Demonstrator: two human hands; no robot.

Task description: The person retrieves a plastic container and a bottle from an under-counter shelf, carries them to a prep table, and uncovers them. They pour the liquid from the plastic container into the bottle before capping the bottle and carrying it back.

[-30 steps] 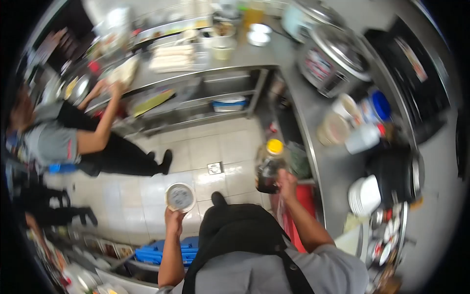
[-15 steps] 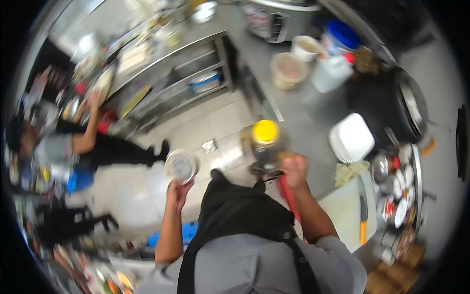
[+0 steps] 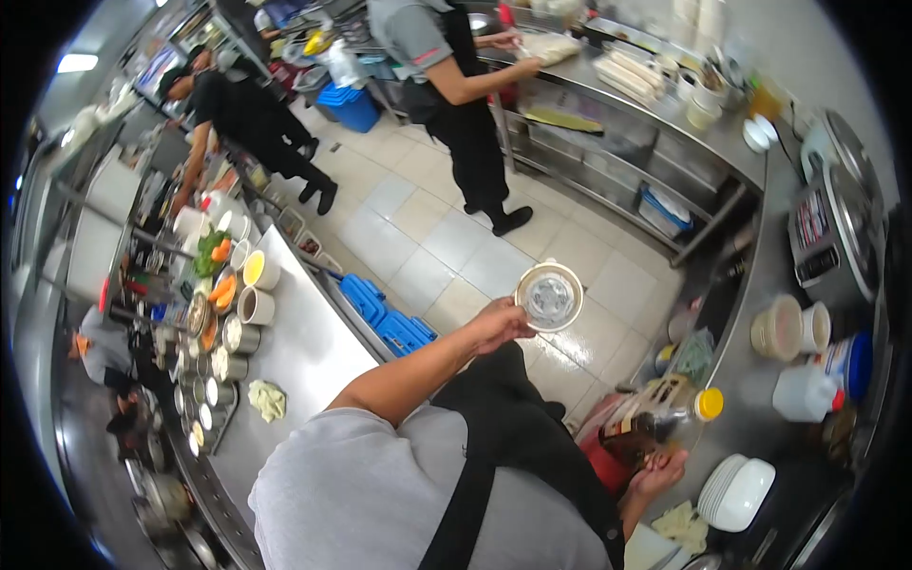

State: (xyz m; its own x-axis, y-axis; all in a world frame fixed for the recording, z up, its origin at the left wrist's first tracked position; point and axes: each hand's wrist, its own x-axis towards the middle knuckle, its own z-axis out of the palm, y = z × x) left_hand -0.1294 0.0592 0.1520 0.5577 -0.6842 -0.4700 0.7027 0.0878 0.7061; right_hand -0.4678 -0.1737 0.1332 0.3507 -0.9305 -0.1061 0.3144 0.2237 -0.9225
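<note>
My left hand (image 3: 501,325) grips the rim of a round, pale container (image 3: 549,296) with a clear, shiny surface inside; it is held over the tiled floor. What the container holds cannot be told. At the lower right, my right hand (image 3: 657,472) is closed on a bottle of dark liquid (image 3: 646,432) with a yellow cap (image 3: 709,404). The bottle is tilted, its cap toward the right. The two held things are well apart.
Left stands a steel counter (image 3: 299,328) with food tubs and a cloth (image 3: 267,400). Blue bins (image 3: 388,318) sit below it. Co-workers stand at upper left and top centre. The right counter bears a rice cooker (image 3: 831,237), tubs, a jug (image 3: 803,393) and white plates (image 3: 736,492).
The view has swung left, bringing the left counter and more co-workers into sight. My hands still hold the container and the bottle; the bottle has gone from upright to tilted.
</note>
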